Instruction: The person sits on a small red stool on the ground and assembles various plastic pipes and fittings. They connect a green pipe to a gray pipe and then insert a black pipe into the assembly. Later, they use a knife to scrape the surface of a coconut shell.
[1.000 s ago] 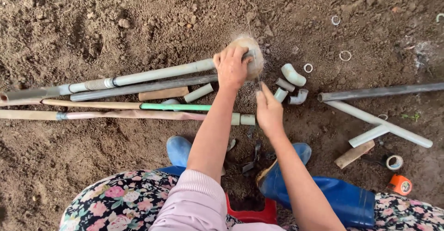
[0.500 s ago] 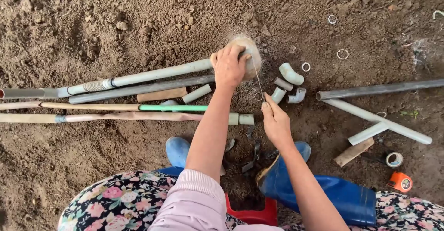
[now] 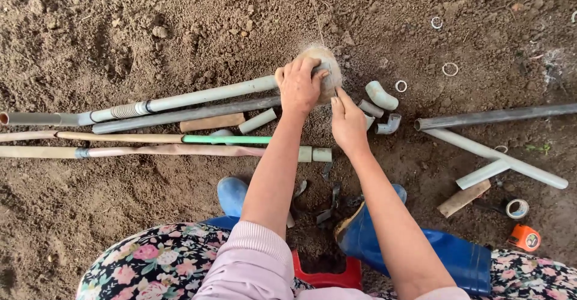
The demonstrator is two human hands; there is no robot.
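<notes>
An orange tape measure and a roll of tape lay well to the right of the hands, near a short wooden block. No package or sign showed. The surface was loose brown soil, outdoors, with small white rings scattered beyond the hands.

The left hand was clamped over the end of a long grey pipe, its fingers curled around a pale, fibrous wad wrapped on that pipe end. The right hand sat just beside it, fingertips pressed against the wad's near edge; whether it pinched a strand could not be told. Just right of the grip lay grey elbow fittings. Left of it stretched more pipes, one with a green section. Below the grip were blue rubber boots and a red stool.
</notes>
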